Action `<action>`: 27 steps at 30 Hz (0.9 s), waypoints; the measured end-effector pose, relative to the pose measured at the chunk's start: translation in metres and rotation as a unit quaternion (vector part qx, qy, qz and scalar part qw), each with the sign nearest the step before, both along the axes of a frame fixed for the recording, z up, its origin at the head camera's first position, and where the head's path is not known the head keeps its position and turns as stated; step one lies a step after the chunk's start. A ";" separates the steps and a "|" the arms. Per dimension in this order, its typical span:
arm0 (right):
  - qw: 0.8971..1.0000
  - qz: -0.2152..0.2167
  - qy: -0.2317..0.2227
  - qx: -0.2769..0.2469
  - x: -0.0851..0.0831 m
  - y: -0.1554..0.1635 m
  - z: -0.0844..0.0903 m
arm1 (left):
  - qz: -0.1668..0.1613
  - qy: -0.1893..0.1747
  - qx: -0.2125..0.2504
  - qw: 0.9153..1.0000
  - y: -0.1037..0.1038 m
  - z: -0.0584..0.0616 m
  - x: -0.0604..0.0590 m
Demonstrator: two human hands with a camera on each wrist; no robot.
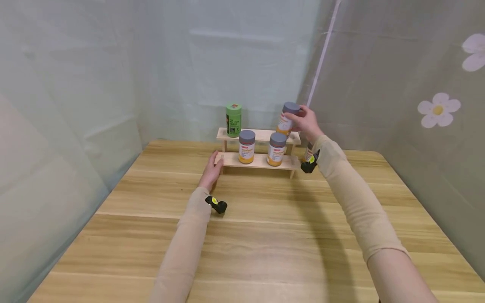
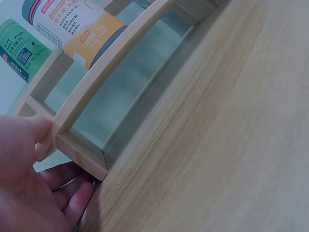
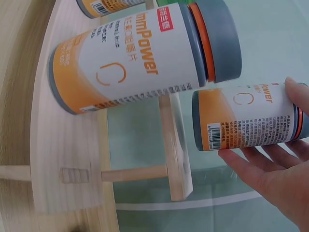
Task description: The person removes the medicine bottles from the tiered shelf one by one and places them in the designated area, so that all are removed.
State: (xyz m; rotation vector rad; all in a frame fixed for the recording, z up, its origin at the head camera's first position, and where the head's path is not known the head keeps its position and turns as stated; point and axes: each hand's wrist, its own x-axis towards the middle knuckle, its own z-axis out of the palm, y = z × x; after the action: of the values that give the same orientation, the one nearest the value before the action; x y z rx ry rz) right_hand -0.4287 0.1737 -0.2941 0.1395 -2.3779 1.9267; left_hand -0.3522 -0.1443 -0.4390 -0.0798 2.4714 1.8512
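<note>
A two-tier wooden rack [image 1: 261, 160] stands near the back of the table. At its left end my left hand [image 1: 211, 171] grips the lower tier, thumb at the board and fingers round the end leg. My right hand [image 1: 306, 123] holds a grey-lidded supplement bottle [image 3: 246, 116] between thumb and fingers at the right end of the upper tier. In the right wrist view its base is close to the upper board. Two matching bottles, a left one [image 1: 246, 147] and a right one [image 1: 276, 150], stand on the lower tier. A green bottle [image 1: 233, 120] stands upper left.
Another bottle [image 1: 308, 152] stands on the table right of the rack, partly hidden by my right wrist. The wooden table [image 1: 257, 244] stretches toward me. Hanging cloth [image 1: 257, 63] closes off the back and sides. Each wrist wears a small black camera [image 1: 217, 205].
</note>
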 end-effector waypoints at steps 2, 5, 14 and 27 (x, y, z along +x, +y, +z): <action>1.000 -0.001 0.002 -0.001 0.000 0.003 -0.001 | -0.001 -0.001 0.002 1.000 0.000 0.000 0.000; 1.000 -0.003 0.003 0.000 0.000 0.008 -0.001 | -0.002 -0.002 0.002 1.000 0.000 0.001 0.001; 1.000 -0.020 -0.005 0.013 0.004 0.022 0.002 | -0.001 0.005 -0.004 1.000 0.002 0.000 -0.001; 0.999 -0.026 0.009 0.047 0.013 0.030 0.003 | 0.004 0.001 -0.004 1.000 0.002 -0.001 -0.002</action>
State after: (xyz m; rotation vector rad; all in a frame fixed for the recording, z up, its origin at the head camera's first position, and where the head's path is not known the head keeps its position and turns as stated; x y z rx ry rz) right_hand -0.4162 0.2040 -0.2915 0.1006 -2.4366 1.7837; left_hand -0.3538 -0.1423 -0.4399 -0.0888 2.4852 1.8451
